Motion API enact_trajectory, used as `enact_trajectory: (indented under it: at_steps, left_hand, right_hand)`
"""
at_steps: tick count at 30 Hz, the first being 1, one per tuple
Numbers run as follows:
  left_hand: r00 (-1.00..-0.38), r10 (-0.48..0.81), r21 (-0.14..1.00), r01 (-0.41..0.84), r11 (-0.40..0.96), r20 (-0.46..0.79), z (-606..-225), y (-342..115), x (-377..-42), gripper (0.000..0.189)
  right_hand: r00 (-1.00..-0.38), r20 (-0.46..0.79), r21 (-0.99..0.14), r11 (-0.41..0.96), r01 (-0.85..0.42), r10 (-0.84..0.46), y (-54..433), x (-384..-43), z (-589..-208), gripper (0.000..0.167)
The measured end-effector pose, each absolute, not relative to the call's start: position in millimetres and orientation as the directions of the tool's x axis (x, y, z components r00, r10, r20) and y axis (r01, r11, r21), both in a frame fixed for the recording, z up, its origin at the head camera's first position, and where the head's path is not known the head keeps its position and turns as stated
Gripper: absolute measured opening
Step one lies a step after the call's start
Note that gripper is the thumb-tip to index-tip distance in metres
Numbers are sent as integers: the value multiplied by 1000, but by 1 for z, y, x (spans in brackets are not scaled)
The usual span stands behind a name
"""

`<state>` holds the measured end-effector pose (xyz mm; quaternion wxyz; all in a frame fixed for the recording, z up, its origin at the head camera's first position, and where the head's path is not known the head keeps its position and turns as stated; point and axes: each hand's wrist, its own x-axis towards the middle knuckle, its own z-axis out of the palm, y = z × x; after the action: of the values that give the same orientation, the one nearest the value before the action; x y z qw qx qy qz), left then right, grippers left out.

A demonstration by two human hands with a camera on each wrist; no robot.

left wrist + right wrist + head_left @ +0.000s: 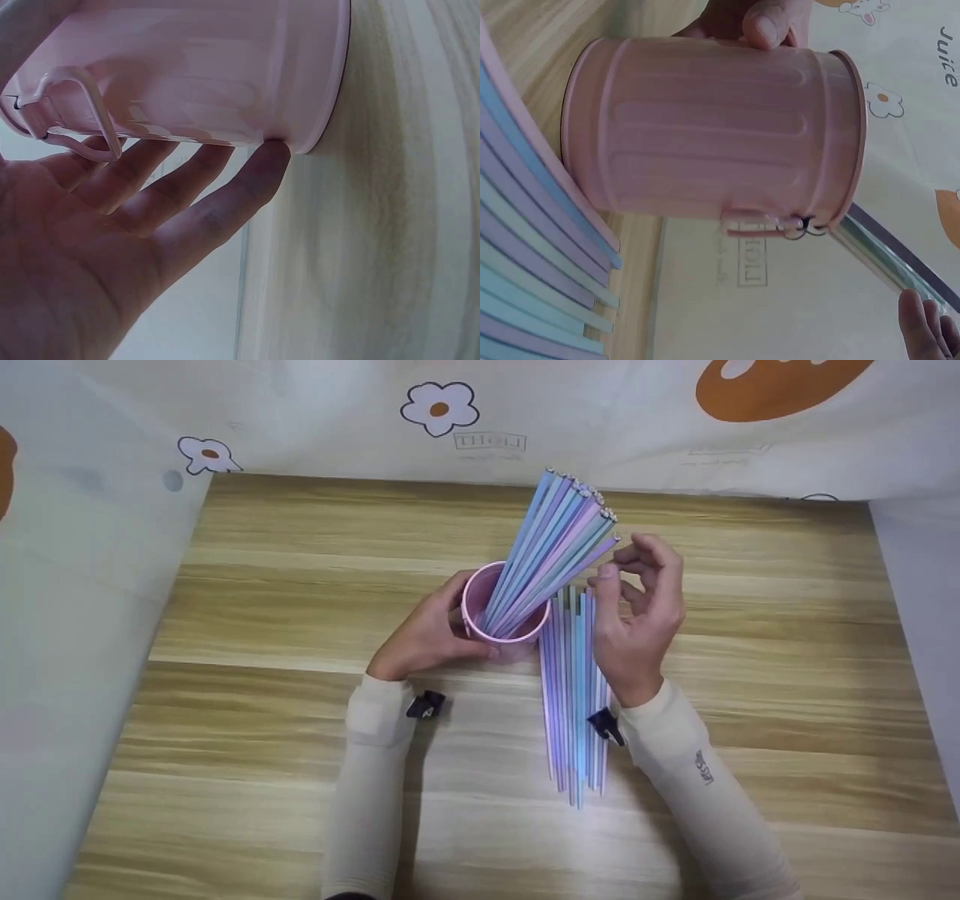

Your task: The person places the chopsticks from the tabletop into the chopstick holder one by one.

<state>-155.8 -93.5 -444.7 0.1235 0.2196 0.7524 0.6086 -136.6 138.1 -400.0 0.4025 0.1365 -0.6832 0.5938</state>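
Note:
My left hand grips a pink bucket-shaped pot from its left side, fingers and thumb round its wall. The pot tilts slightly in the head view, and a small wire handle shows on its side. A fan of pastel pencils in blue, purple, pink and green leans out of it toward the upper right, pale blunt ends up. Beside those ends is my right hand, fingers loosely bent, with nothing visibly held. More pencils lie side by side on the table, partly under the right wrist.
The wood-patterned table carries everything. A pale sheet with flowers and orange shapes stands along its back and left edges. Black clips sit at both sleeve cuffs.

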Motion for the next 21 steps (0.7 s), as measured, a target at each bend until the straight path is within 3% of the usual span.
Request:
enact_trajectory:
  at_steps: [7, 15, 21]
  left_hand:
    - [-872, 482, 966, 195, 170, 91, -452, -95, -160, 95]
    - [-873, 482, 974, 164, 158, 69, -444, -93, -156, 96]
    - [-873, 484, 975, 153, 160, 57, -423, -91, -149, 91]
  right_hand:
    - [-709, 624, -781, 256, -569, 328, 156, -132, -405, 24]
    - [-806, 519, -844, 321, -430, 283, 167, -129, -422, 24]
    - [-877, 422, -828, 492, -271, 229, 180, -133, -439, 25]
